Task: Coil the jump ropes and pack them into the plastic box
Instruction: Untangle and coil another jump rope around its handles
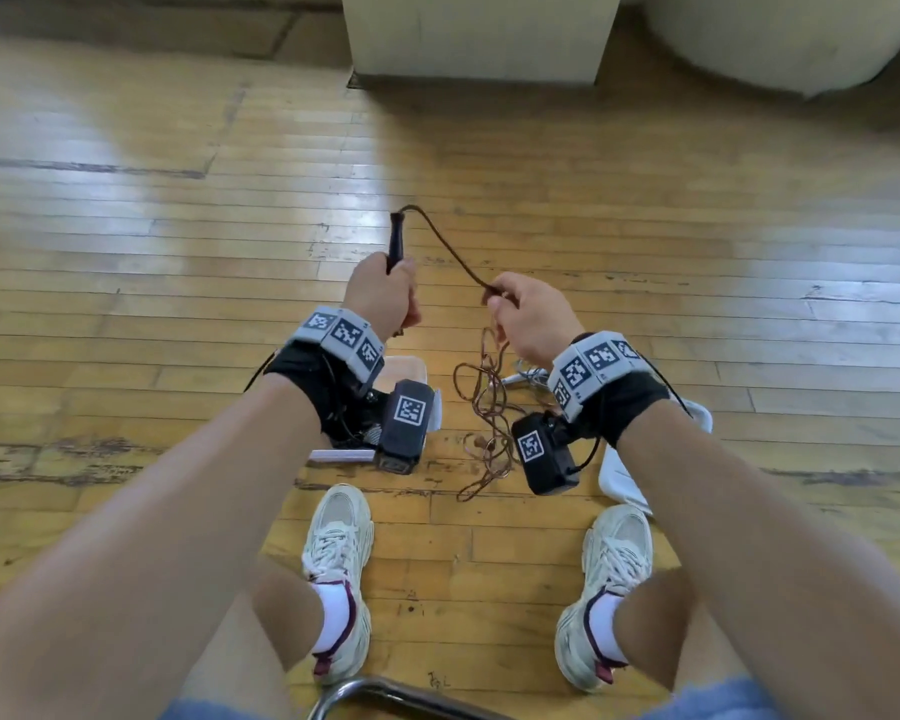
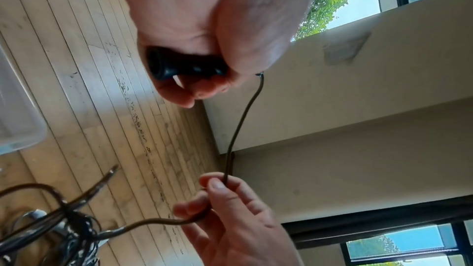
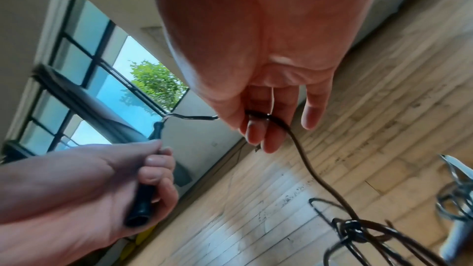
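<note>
We look down on one wooden floor, and on it one clear plastic box, mostly hidden behind our left wrist. One white cloth-like thing lies by our right shoe; we cannot tell what it is.

We count two hands and two shoes. The left hand is wrapped in a fist round the one black handle we can see, which stands nearly upright out of the top of the fist. The right hand pinches the brown cord between thumb and forefinger, just beside the left hand.

One brown jump rope runs from the handle's top, arcs down to the right hand's pinch, then hangs to a loose tangled heap on the floor between the box and the cloth-like thing, ahead of our shoes. A second, pale rope shows beside that heap, mostly covered by our right wrist. Neither rope is in the box.

The left wrist view adds the hollow butt end of the handle sticking out below the curled fingers, and a corner of the box, which looks empty as far as it shows. The right wrist view shows the cord crossing the inner side of the right hand's fingers, a knot-like snarl in the brown rope lower down, and the pale rope's grey loops beside it. Both wrist views also show windows, which the head view lacks.
</note>
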The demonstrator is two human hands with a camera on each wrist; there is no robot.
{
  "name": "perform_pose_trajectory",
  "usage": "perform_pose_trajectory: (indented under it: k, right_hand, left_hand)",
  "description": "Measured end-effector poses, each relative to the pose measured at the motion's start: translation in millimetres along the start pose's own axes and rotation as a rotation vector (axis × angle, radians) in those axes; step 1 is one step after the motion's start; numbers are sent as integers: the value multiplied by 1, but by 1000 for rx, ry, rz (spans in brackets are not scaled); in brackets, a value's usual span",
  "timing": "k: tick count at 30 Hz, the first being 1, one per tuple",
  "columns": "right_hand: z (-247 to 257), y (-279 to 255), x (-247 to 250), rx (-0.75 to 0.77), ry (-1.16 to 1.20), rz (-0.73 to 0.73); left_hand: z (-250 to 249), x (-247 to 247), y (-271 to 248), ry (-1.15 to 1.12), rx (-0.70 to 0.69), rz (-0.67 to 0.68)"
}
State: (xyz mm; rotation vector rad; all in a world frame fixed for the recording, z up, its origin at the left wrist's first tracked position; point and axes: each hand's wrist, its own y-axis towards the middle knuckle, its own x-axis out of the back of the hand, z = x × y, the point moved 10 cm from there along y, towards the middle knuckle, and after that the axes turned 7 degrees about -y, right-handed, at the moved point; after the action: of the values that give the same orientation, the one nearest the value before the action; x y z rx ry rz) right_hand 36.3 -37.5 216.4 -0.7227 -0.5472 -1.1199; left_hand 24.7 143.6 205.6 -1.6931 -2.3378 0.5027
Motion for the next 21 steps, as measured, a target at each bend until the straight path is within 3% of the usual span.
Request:
perform_pose_trajectory:
  k: [3, 5, 9, 13, 18, 21]
  right_hand:
    - [25, 0, -6, 105, -91, -30]
    - [41, -1, -15, 185, -160, -29]
    - [55, -2, -21, 272, -167, -24]
    - [53, -4, -19, 290, -184, -27]
    - [29, -10, -27, 202, -258, 121]
    - [19, -9, -18, 203, -170, 94]
  left_hand:
    - [16, -22, -4, -115, 97, 127]
    - [21, -30, -8, -79, 84, 172]
    - [17, -15, -2, -102, 69, 42]
    - [20, -20, -3, -130, 142, 69]
    - [3, -26, -3, -164, 119, 116]
    - [11, -32, -4, -104, 189, 171]
